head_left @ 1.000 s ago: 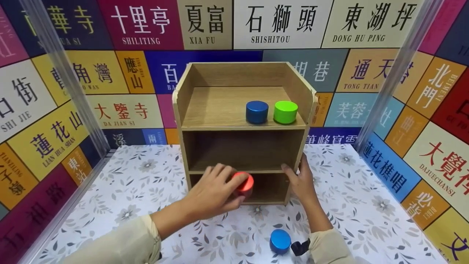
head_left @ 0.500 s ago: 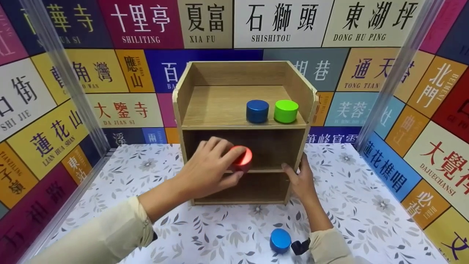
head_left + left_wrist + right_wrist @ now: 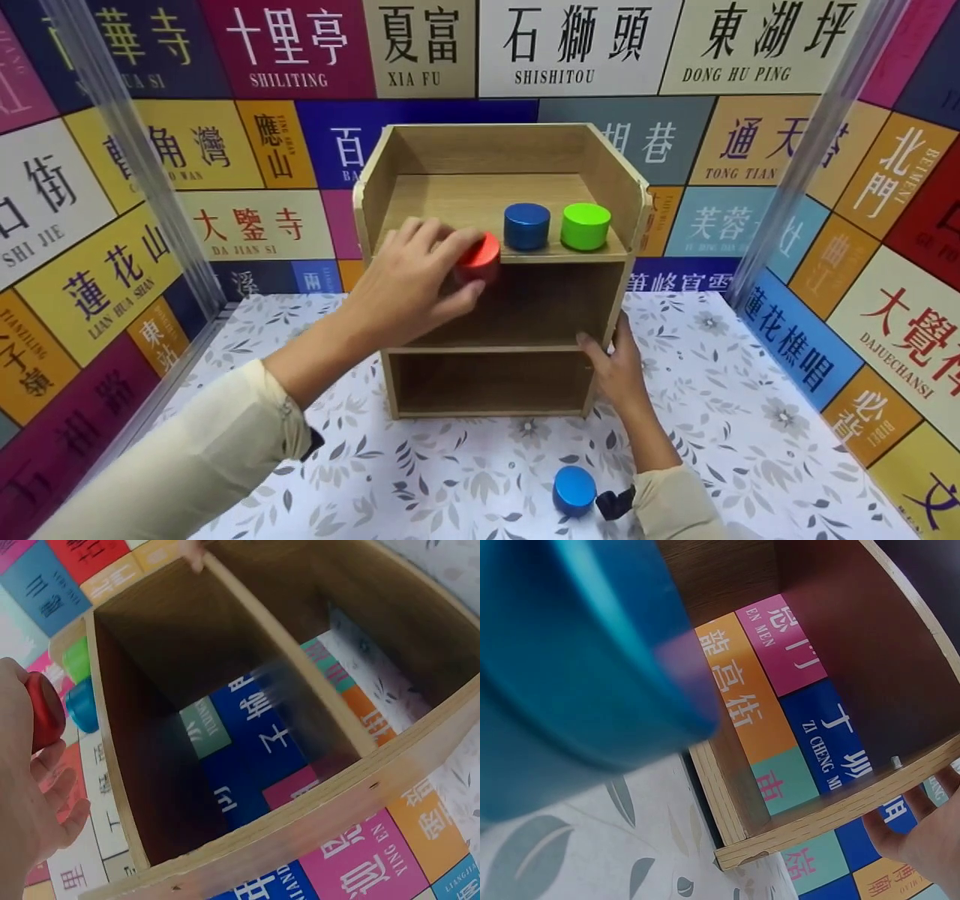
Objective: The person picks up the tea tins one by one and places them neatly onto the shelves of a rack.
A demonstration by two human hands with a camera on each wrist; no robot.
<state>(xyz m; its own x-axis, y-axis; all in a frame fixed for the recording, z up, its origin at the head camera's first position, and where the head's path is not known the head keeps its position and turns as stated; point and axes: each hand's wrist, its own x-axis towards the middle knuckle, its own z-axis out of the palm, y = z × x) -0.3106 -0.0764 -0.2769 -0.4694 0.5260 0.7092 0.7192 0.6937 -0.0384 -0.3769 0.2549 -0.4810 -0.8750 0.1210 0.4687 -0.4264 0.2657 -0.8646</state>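
My left hand (image 3: 409, 277) holds a small red round tin (image 3: 484, 259) between thumb and fingers, in front of the top board's edge of a wooden shelf unit (image 3: 510, 349). The left wrist view shows the red tin (image 3: 45, 712) at the far left, beside the unit. On the top board, a dark blue tin (image 3: 526, 227) and a bright green tin (image 3: 586, 227) stand side by side at the right. My right hand (image 3: 619, 367) grips the unit's right side panel, thumb at the front edge, the other fingers partly hidden outside.
A lighter blue tin (image 3: 574, 491) is on the flowered tablecloth (image 3: 450, 480), close to the right wrist's black strap mount (image 3: 615, 506). Raised walls border the unit's top at the back and sides. Signs cover the surrounding walls, with clear upright posts in the corners.
My left hand has lifted the red tin from the lower compartment's height, past the middle one, up to the top board's edge. My right hand and the other tins have stayed put.
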